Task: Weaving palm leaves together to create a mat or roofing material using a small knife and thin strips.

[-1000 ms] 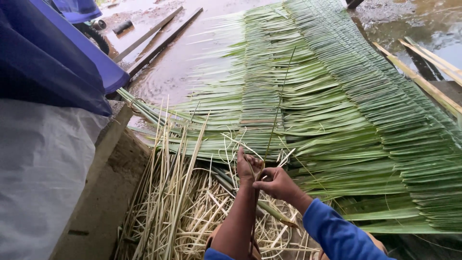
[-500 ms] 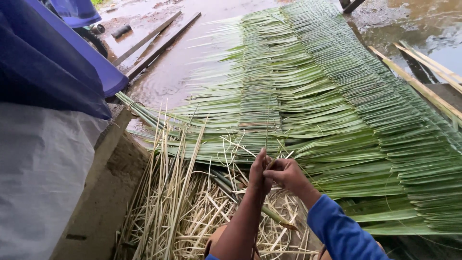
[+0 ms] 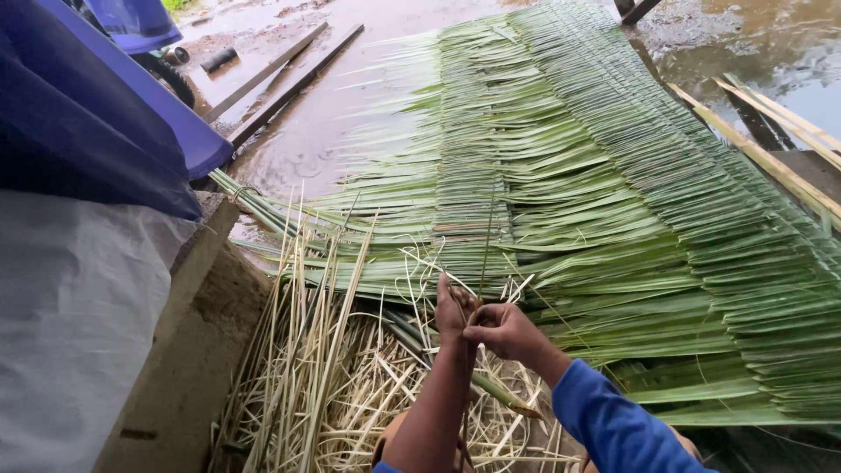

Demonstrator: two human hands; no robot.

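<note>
Wet ground (image 3: 333,114) lies at 12 o'clock; a thin rib (image 3: 484,254) is pinched by left hand (image 3: 451,308) and right hand (image 3: 501,331), and could snap if bent sharply.

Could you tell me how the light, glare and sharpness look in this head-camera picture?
Head view: soft, even daylight, no hard shadows; pale sky glare on the wet ground; palm-leaf mat sharp; both hands, left hand and right hand, slightly soft; straight battens bend a little near the edge.
</note>
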